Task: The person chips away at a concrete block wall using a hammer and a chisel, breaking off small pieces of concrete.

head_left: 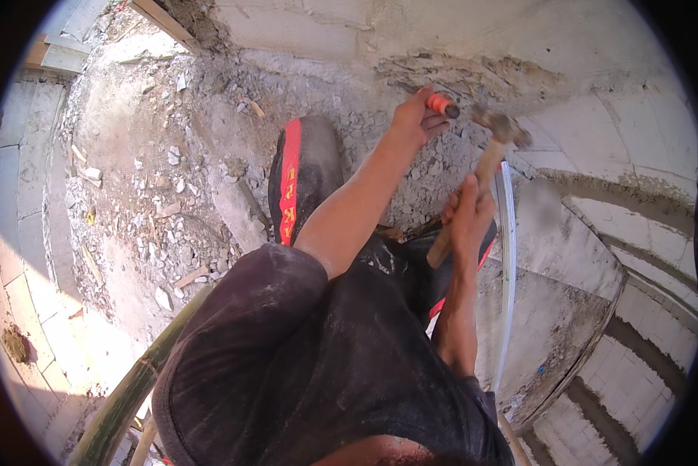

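Observation:
My left hand (416, 118) is closed around a chisel (440, 103) with an orange grip, and its dark struck end faces the hammer. The chisel's tip is hidden behind the hand, near the chipped base of the wall (481, 74). In my right hand (467, 213) is a hammer (486, 165), gripped by its wooden handle. The metal head is slightly blurred and hangs just right of the chisel's end, apart from it.
Broken rubble (174, 186) covers the ground to the left. A long pale metal strip (508, 264) stands right of my right arm. A bamboo pole (135, 388) slants at lower left. Grooved block walling (636, 233) rises at the right.

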Action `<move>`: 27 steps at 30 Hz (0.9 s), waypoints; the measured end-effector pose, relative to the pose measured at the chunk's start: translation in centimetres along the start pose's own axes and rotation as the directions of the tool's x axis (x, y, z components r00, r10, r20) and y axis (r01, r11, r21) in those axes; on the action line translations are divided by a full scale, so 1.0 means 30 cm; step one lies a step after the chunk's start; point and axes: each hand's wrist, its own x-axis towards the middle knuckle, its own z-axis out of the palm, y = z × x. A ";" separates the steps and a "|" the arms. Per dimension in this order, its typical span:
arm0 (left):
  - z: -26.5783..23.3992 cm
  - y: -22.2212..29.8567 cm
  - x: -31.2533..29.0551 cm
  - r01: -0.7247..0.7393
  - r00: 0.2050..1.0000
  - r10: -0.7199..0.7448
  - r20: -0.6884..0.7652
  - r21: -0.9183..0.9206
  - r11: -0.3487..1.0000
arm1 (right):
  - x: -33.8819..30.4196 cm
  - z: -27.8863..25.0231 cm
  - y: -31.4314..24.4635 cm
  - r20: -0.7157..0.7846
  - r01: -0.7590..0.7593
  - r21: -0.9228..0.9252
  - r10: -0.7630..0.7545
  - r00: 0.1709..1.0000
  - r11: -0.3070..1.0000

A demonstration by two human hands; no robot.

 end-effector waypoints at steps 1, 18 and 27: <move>-0.008 0.000 -0.002 0.010 1.000 -0.010 0.011 0.003 1.000 | -0.022 -0.028 -0.026 -0.026 0.084 -0.005 -0.084 0.996 0.996; 0.048 -0.005 0.032 0.017 1.000 -0.017 0.023 -0.025 1.000 | 0.015 0.027 -0.127 -0.605 0.623 0.418 -0.309 0.734 0.662; -0.001 -0.004 0.035 0.021 1.000 -0.020 0.023 -0.033 0.999 | -0.052 -0.025 -0.133 -0.124 0.384 0.057 -0.375 0.918 0.921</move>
